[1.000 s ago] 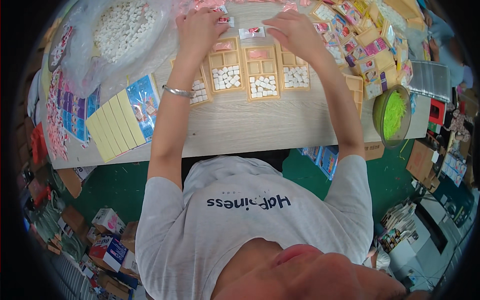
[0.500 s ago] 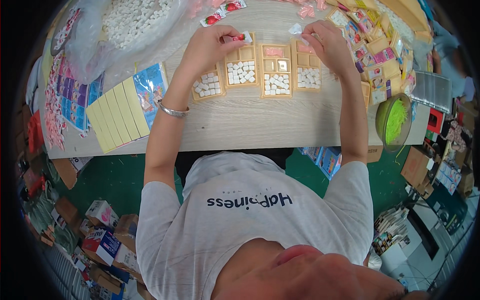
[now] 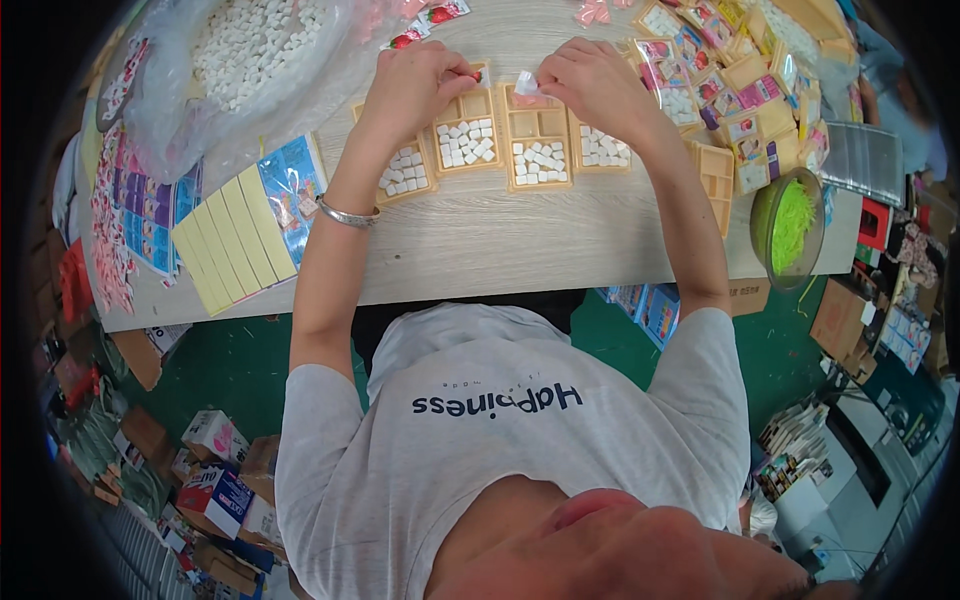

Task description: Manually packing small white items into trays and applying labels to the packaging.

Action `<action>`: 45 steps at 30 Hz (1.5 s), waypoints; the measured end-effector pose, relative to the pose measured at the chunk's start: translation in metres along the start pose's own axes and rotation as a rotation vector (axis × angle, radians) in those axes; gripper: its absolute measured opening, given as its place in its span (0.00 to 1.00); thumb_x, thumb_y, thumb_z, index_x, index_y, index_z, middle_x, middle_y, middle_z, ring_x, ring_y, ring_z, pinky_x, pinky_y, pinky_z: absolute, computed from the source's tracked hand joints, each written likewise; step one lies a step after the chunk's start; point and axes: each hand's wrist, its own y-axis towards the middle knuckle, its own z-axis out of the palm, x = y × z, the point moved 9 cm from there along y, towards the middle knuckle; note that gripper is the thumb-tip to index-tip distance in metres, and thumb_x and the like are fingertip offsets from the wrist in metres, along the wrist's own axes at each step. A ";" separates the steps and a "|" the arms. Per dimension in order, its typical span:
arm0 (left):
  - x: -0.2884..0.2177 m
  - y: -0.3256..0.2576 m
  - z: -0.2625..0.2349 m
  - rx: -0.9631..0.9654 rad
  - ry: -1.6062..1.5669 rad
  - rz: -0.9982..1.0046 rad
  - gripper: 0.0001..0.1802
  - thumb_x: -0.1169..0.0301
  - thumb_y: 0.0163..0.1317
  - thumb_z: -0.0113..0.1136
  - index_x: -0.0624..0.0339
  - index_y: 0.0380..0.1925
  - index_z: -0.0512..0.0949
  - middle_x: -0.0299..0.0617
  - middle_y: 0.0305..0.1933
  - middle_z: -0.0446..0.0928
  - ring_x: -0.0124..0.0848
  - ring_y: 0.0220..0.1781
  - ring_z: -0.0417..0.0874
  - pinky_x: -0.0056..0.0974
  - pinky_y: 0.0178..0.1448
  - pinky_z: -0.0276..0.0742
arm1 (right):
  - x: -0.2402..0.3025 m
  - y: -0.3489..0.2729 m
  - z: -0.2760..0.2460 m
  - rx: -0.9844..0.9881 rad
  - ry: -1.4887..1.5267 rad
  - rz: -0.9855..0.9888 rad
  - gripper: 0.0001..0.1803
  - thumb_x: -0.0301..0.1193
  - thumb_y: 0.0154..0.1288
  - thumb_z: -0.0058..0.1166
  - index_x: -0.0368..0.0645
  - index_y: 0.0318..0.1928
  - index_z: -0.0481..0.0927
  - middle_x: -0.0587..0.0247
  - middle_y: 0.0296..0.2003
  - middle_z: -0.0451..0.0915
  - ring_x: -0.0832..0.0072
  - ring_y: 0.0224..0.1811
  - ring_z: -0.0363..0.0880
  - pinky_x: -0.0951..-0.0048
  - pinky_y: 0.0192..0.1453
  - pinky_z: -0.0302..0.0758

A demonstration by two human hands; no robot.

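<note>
My left hand [image 3: 415, 90] pinches a small strawberry-printed packet [image 3: 480, 76] over the far end of a cream compartment tray [image 3: 488, 103]. My right hand [image 3: 592, 88] grips a small white sachet [image 3: 525, 83] between thumb and fingers, above the far end of the tray beside it [image 3: 525, 124]. Pink pieces [image 3: 528, 100] show in that tray's far compartment. Small white marshmallow-like pieces [image 3: 540, 162] fill the near compartments of these trays. Two more such trays flank them, one on the left [image 3: 405, 192] and one on the right [image 3: 603, 150], partly covered by my hands.
A clear bag of white pieces [image 3: 255, 60] lies far left, near yellow strips [image 3: 235, 240] and printed sheets [image 3: 292, 190]. Strawberry packets [image 3: 440, 14] lie at the back. Wrapped trays [image 3: 745, 130] pile up right, beside an unfilled tray [image 3: 712, 170] and a bowl of green shreds [image 3: 793, 230].
My right hand has moved left with the white sachet, from over the rightmost filled tray to the one beside it. My left hand has shifted slightly, still pinching the strawberry packet.
</note>
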 end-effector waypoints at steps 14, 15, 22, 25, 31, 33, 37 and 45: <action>0.020 0.021 -0.008 -0.107 0.540 0.062 0.23 0.59 0.64 0.64 0.43 0.60 0.81 0.44 0.64 0.77 0.43 0.66 0.76 0.53 0.67 0.68 | -0.062 -0.129 -0.135 -0.660 -0.078 0.502 0.13 0.35 0.58 0.66 0.45 0.42 0.86 0.60 0.39 0.82 0.59 0.47 0.81 0.58 0.51 0.76; 0.000 0.026 -0.002 -0.104 0.496 0.121 0.23 0.59 0.64 0.64 0.43 0.60 0.81 0.44 0.64 0.77 0.43 0.66 0.76 0.53 0.67 0.68 | -0.096 -0.203 -0.144 -0.701 -0.294 0.728 0.10 0.37 0.70 0.58 0.45 0.40 0.84 0.61 0.37 0.86 0.57 0.42 0.84 0.58 0.45 0.78; -0.114 0.016 -0.018 -0.250 -0.083 0.264 0.15 0.70 0.61 0.71 0.56 0.48 0.85 0.46 0.44 0.85 0.40 0.44 0.87 0.38 0.48 0.80 | -0.187 -0.467 -0.124 -0.075 -0.254 1.362 0.15 0.38 0.65 0.62 0.46 0.48 0.88 0.50 0.36 0.87 0.51 0.39 0.86 0.57 0.43 0.80; -0.145 0.015 0.005 -0.168 -0.277 0.205 0.15 0.69 0.61 0.71 0.57 0.48 0.85 0.45 0.44 0.85 0.37 0.42 0.87 0.37 0.47 0.80 | -0.191 -0.466 -0.124 -0.089 -0.365 1.274 0.13 0.36 0.67 0.62 0.41 0.44 0.88 0.56 0.30 0.88 0.62 0.34 0.88 0.63 0.41 0.80; -0.153 0.025 0.047 -0.091 -0.448 0.078 0.13 0.66 0.65 0.69 0.60 0.46 0.86 0.42 0.41 0.87 0.28 0.40 0.87 0.34 0.43 0.80 | -0.215 -0.523 -0.143 -0.678 0.682 1.141 0.09 0.26 0.72 0.58 0.35 0.48 0.85 0.68 0.33 0.84 0.84 0.34 0.81 0.80 0.38 0.78; -0.160 0.028 0.077 0.005 -0.629 0.032 0.13 0.65 0.67 0.68 0.60 0.47 0.86 0.40 0.41 0.87 0.27 0.41 0.87 0.33 0.45 0.80 | -0.215 -0.531 -0.140 -0.804 0.696 1.265 0.10 0.24 0.72 0.59 0.34 0.50 0.84 0.67 0.38 0.84 0.82 0.36 0.82 0.83 0.40 0.79; -0.219 0.034 0.129 0.329 -1.104 -0.127 0.15 0.64 0.69 0.66 0.61 0.50 0.85 0.36 0.45 0.87 0.26 0.46 0.87 0.31 0.53 0.79 | -0.204 -0.557 -0.153 -1.146 0.794 1.263 0.10 0.23 0.69 0.63 0.34 0.49 0.83 0.64 0.39 0.85 0.80 0.38 0.85 0.84 0.41 0.82; -0.352 0.018 0.206 0.575 -1.488 -0.210 0.31 0.60 0.73 0.60 0.67 0.69 0.68 0.50 0.63 0.77 0.42 0.65 0.78 0.43 0.65 0.78 | -0.136 -0.407 -0.159 -1.294 1.375 0.749 0.08 0.20 0.72 0.57 0.33 0.49 0.82 0.60 0.40 0.85 0.77 0.38 0.85 0.83 0.40 0.84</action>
